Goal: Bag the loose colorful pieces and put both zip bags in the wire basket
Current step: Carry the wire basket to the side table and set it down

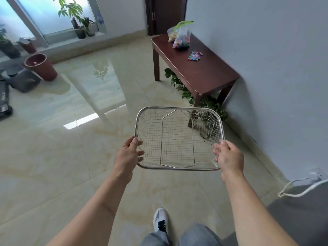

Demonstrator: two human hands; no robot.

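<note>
I hold an empty wire basket (140,112) level in front of me, above the tiled floor. My left hand (126,154) grips its left rim and my right hand (229,156) grips its right rim. Ahead stands a dark wooden table (209,75) against the wall. At its far end two zip bags stand side by side: one holds colorful pieces (182,39), the other, behind it, holds pale yellowish pieces (171,35). A small pile of loose colorful pieces (195,56) lies on the tabletop near the bags.
Leafy plants (184,89) sit under the table. A brown pot (40,66) and dark bags are on the floor at left, with potted plants (78,22) on the window sill. A dark door (165,13) is behind the table. My shoe (160,220) shows below.
</note>
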